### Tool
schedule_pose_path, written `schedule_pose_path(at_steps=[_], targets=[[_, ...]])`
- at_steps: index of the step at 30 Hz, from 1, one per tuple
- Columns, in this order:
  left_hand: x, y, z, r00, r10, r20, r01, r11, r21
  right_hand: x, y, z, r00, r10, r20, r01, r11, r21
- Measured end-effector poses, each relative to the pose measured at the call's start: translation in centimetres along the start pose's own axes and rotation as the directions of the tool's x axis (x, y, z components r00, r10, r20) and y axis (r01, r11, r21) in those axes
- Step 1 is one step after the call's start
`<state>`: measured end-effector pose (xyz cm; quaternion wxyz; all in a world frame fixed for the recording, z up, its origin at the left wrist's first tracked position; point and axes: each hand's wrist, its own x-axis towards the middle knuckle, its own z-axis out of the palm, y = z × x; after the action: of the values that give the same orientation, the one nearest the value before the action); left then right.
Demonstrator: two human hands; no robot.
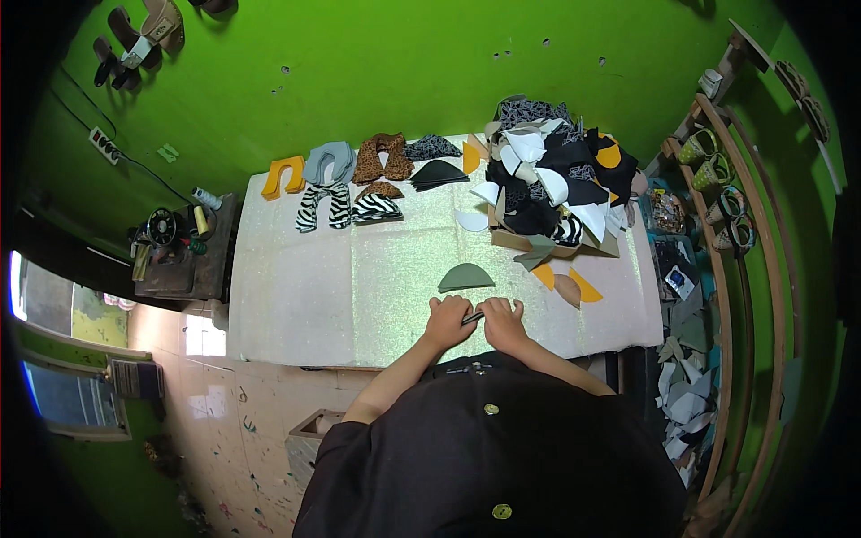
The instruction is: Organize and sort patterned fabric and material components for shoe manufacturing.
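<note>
Both hands are at the near edge of a pale table [287, 305]. My left hand [449, 324] and my right hand [504, 325] are closed, knuckles up, on a small dark fabric piece [473, 317] with a light edge. Only a narrow bit of it shows between my fingers; its full shape is hidden. Just beyond the hands lies a half-round grey-green fabric piece [466, 278], flat side toward me, touched by neither hand. To its right are loose yellow pieces [585, 286] and a brown one [567, 290].
A box [556, 242] heaped with fabric cutouts [560, 184] stands at the far right. Sorted stacks line the back left: yellow [284, 177], grey [330, 163], leopard-print [383, 157], zebra-print [323, 207] and black [439, 174]. A sewing machine [162, 227] is at left, a wooden rack [744, 269] at right.
</note>
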<state>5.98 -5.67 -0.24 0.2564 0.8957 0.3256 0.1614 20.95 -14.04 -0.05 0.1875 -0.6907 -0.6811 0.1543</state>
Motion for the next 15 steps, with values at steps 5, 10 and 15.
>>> schedule_pose_path(at_steps=[5,10,15], targets=[[0.3,0.1,0.3,0.997,0.049,-0.059,-0.044,0.995,0.084,0.2,0.0,0.4,1.0,0.005,-0.031,-0.004,1.0,0.021],[0.7,0.4,-1.9,0.969,-0.233,0.077,0.245,0.94,-0.239,1.1,1.1,-0.6,0.981,0.195,-0.007,-0.187,0.95,0.249],[1.2,-2.1,-3.1,0.93,-0.367,0.01,0.301,0.745,-0.595,2.8,1.5,-2.0,0.93,0.368,-0.019,-0.344,0.884,0.317]])
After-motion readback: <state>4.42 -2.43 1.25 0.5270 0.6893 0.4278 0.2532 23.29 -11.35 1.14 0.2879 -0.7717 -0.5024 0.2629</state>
